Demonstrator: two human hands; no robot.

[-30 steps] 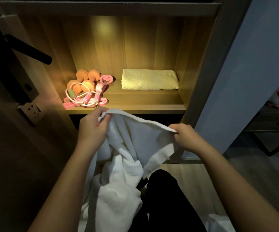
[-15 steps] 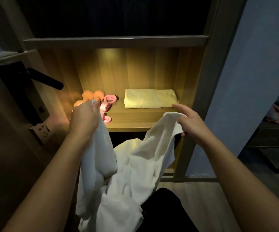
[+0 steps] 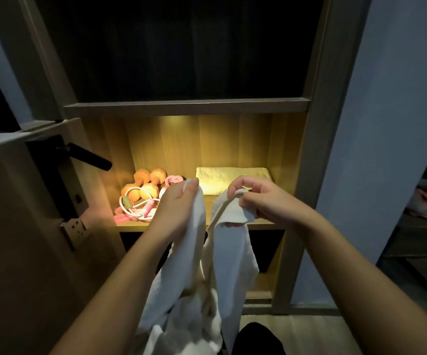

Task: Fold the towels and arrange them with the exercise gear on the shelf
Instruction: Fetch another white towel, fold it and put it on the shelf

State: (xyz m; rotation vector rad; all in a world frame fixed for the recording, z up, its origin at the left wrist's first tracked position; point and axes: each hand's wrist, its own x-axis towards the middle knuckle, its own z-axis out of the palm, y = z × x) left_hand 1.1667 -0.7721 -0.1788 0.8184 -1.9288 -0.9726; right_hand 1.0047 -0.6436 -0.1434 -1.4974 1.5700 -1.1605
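I pinch the white towel [image 3: 230, 254] with left hand [image 3: 179, 203] and right hand [image 3: 266, 201], nearly touching (corners, I think); it hangs downward.

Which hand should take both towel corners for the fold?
Probably left: the left hand grips its corner of the white towel cleanly, while the right hand holds its corner bunched up.

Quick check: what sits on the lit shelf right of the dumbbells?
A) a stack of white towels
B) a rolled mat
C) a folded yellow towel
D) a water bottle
C: a folded yellow towel lies flat on the lit shelf, right of the orange dumbbells; the left hand and right hand grip the white towel in front of it.
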